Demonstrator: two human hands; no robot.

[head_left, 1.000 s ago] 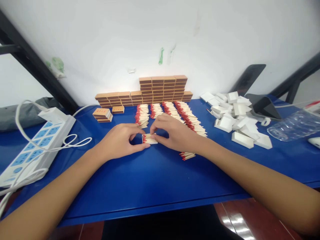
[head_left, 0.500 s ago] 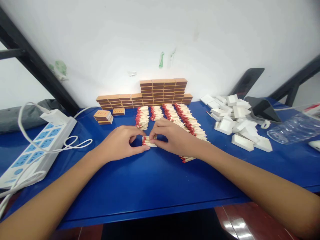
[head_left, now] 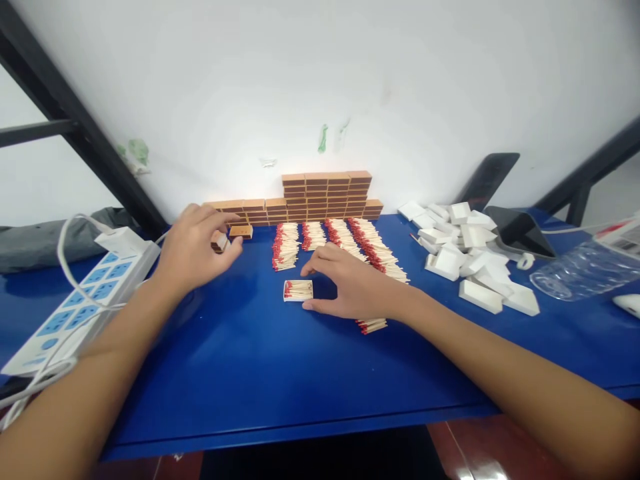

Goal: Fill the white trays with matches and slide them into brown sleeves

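A small white matchbox tray (head_left: 299, 299) filled with red-tipped matches lies on the blue table in front of me. Beside its right end is my right hand (head_left: 355, 283), thumb and fingers apart, the thumb close to the tray's corner. My left hand (head_left: 195, 247) is at the left with its fingers spread around a small stack of matchboxes (head_left: 219, 241), partly hidden by the hand. Another matchbox (head_left: 241, 231) lies just right of that stack. Behind my right hand, loose matches (head_left: 377, 250) lie in several rows, some of them covered by the hand and forearm.
Stacked matchboxes (head_left: 327, 197) form a low wall along the white wall. At right are a heap of white empty trays (head_left: 470, 247), a black stand (head_left: 520, 230) and a clear plastic bottle (head_left: 580, 267). A power strip (head_left: 85, 300) with white cables lies at left.
My left hand has left the tray and moved left and back to the matchbox stack. My right hand has loosened from the tray, which now lies uncovered on the table.
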